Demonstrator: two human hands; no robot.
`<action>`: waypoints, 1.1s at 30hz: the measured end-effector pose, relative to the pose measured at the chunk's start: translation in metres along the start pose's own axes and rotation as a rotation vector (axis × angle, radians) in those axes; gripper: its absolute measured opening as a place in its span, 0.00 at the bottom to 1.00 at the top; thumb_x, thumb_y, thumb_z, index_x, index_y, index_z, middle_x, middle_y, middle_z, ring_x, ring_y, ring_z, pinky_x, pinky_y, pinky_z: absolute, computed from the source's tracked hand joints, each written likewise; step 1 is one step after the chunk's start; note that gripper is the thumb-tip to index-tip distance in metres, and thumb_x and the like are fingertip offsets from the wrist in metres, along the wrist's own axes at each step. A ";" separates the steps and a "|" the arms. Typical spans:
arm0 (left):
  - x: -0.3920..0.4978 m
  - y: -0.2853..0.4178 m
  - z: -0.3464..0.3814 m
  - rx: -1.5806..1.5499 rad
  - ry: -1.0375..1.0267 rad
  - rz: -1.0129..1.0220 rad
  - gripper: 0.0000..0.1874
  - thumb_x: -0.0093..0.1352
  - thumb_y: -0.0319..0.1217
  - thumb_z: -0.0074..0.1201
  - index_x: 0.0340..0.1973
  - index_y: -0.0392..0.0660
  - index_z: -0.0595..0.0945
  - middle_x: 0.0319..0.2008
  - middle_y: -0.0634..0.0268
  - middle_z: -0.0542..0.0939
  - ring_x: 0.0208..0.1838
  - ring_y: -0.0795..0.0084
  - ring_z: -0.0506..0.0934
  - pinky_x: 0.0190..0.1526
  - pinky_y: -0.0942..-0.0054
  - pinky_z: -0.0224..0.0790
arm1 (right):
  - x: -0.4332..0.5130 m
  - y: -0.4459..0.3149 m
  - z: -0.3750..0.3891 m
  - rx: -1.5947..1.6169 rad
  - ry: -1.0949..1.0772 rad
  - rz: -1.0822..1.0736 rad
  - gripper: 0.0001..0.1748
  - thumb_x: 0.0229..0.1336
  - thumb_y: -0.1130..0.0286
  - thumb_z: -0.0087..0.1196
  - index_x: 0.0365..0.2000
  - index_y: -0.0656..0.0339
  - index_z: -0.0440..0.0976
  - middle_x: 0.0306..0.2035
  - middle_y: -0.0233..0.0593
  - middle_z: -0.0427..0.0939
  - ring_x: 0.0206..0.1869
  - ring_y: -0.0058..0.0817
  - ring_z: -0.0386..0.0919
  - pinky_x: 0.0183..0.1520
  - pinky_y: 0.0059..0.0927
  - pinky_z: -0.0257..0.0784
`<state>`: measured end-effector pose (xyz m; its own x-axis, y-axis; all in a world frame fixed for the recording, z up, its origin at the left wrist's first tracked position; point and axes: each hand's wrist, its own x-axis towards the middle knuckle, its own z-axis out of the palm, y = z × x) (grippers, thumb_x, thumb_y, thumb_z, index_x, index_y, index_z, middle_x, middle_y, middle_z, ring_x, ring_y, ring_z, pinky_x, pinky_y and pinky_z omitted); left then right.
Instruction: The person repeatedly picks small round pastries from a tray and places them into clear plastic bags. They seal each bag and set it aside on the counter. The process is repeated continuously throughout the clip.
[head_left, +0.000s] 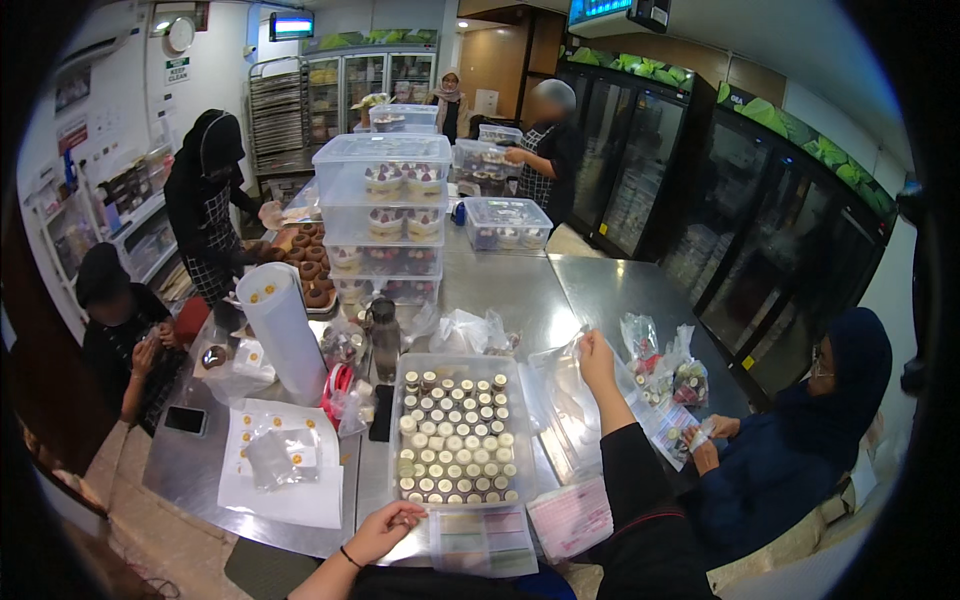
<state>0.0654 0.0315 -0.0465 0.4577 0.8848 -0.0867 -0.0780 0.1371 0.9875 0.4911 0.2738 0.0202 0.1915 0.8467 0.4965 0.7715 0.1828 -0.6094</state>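
Observation:
In the head view my left hand (387, 531) rests near the lower left corner of a clear plastic tub (526, 435), its fingers slightly curled and nothing plainly held. The tub holds several rows of small round items with pale tops and dark sides. My right hand (597, 355) is raised at the right, fingers closed on the top of a clear plastic bag (561, 375). Below it lies a clear plastic lid or sheet. A printed colour sheet (484, 541) lies before the tub, with a pink-and-white packet (572, 517) to its right.
Stacked clear boxes of desserts (382, 191) stand behind a dark bottle (384, 341). A rolled white sheet (281, 330), a phone (185, 421) and sticker sheets (281, 457) lie left. Co-workers are around the steel table (495, 281); one at right handles small packets near bagged items (690, 375).

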 end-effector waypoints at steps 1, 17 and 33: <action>0.006 0.002 0.004 0.016 -0.016 -0.038 0.17 0.67 0.19 0.42 0.52 0.36 0.70 0.48 0.61 0.76 0.46 0.79 0.73 0.52 0.79 0.64 | 0.004 -0.008 -0.008 0.037 -0.057 0.033 0.04 0.58 0.73 0.45 0.33 0.63 0.66 0.32 0.49 0.77 0.37 0.45 0.77 0.37 0.43 0.69; 0.127 0.052 0.094 -0.750 -0.186 0.220 0.29 0.71 0.43 0.46 0.63 0.42 0.60 0.55 0.62 0.70 0.49 0.73 0.72 0.51 0.75 0.66 | -0.163 -0.142 -0.066 2.449 -0.251 0.551 0.27 0.63 0.68 0.36 0.62 0.63 0.55 0.66 0.37 0.57 0.65 0.47 0.58 0.59 0.68 0.56; -0.065 0.125 -0.143 0.352 0.505 0.133 0.05 0.59 0.20 0.51 0.22 0.43 0.74 0.20 0.70 0.71 0.22 0.81 0.69 0.25 0.82 0.63 | -0.396 -0.082 0.062 0.006 -0.467 0.153 0.19 0.58 0.62 0.49 0.47 0.60 0.71 0.53 0.48 0.71 0.58 0.47 0.66 0.59 0.45 0.61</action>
<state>-0.1004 0.0548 0.0639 -0.0168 0.9971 0.0737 0.2304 -0.0678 0.9707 0.3144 -0.0454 -0.1641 0.0089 0.9974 0.0719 0.7523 0.0407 -0.6575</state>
